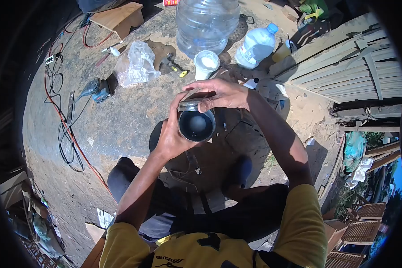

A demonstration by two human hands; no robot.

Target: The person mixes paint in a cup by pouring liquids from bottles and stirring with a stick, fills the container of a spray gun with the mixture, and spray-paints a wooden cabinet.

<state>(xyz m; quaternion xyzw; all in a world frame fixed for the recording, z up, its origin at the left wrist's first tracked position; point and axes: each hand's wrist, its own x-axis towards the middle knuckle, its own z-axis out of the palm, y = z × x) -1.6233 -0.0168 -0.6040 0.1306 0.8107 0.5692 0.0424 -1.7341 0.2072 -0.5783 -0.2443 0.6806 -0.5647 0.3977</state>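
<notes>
A round can (196,126) with a dark inside is in front of me, its open mouth facing up toward my head. My left hand (170,136) is wrapped round its left side and underside. A pale round patch shows inside the can; I cannot tell what it is. At the far rim, a metal lid (188,106) sits tilted in my right hand (223,93), thumb on the near side and fingers over the top. The lid is touching or very close to the rim. Beyond my hands stands a white plastic cup (206,64) with white stuff in it.
A big clear water jug (205,27) and a capped plastic bottle (256,47) stand behind the cup. To the left lie a plastic bag (136,64), a blue power sander (99,89) and cables (69,134). A wooden slatted panel (344,67) leans at right.
</notes>
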